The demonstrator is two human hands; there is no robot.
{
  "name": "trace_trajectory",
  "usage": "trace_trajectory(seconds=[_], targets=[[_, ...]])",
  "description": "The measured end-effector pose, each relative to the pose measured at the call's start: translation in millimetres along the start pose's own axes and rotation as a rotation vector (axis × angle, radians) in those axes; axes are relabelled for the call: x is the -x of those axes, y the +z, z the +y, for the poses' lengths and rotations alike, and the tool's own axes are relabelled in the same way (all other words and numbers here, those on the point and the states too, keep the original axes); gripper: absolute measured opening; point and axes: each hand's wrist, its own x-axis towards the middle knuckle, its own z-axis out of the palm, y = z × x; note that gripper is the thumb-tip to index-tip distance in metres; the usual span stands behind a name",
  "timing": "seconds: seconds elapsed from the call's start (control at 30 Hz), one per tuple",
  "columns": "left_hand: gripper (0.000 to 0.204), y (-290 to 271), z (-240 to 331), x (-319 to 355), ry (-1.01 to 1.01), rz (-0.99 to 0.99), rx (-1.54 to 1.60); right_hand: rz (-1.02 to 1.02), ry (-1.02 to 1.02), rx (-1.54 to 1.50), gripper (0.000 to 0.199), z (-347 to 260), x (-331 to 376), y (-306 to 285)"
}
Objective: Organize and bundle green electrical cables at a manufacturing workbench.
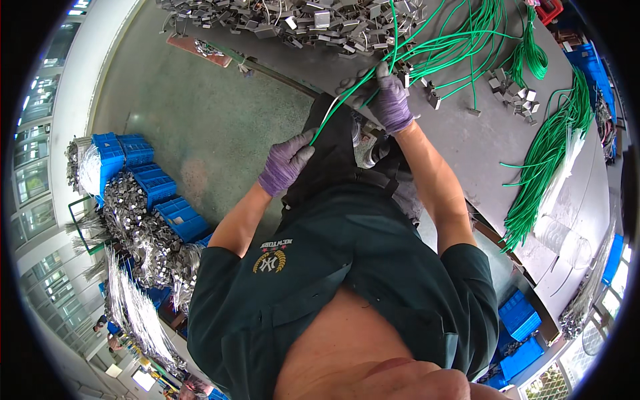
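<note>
Left hand (pixel 285 162) and right hand (pixel 390 100), both purple-gloved, pinching one green wire (pixel 347 100) taut at table (pixel 480 143) edge; metal clips (pixel 300 20) heaped beyond.

The grey flat counter (pixel 493 140) lies ahead and to the person's right. A heap of small silver metal clips (pixel 300 20) sits on its far edge. Loose green insulated wires (pixel 460 40) spread right of that heap; a bundle of green wires (pixel 543 157) lies nearer the right edge. Blue plastic crates (pixel 157 190) stand on the floor (pixel 200 113) to the left.
</note>
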Motion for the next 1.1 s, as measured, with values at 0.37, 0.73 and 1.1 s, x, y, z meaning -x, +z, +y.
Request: trace_trajectory(seconds=[0.37,0.73,1.1], targets=[[0.022,-4,-11,-18,0.102,-0.039,-0.006,-0.005,-0.030,0.387,0.041,-40,-9,-6],[0.015,-13,41,-48,-0.175,-0.164,0.207,0.018,0.079,0.499,0.026,-52,-6,16],[0.020,-14,39,-51,-0.216,-0.285,0.326,0.045,-0.300,0.542,0.026,-36,-16,13]])
